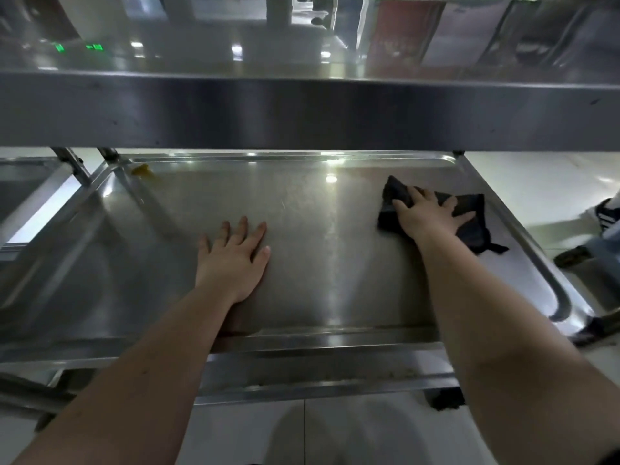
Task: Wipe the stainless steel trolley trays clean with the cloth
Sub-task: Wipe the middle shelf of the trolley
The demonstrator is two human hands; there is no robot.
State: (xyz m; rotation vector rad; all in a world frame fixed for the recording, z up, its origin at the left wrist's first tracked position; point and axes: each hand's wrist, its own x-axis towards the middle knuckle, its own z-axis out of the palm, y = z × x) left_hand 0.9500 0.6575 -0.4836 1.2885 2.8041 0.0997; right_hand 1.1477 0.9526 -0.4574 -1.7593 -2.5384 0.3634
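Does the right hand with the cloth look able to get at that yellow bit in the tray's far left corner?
Probably yes. Bare tray lies between the right hand on the cloth and the yellow bit, and the left hand rests nearer the front, off that line.

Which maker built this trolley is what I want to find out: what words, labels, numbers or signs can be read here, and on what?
No text can be read in this view.
Green lit characters beyond the upper tray: too blurred to read.
Pale marks on the red panel at the top: too blurred to read.
Lower tray and cloth: no label or brand shows.
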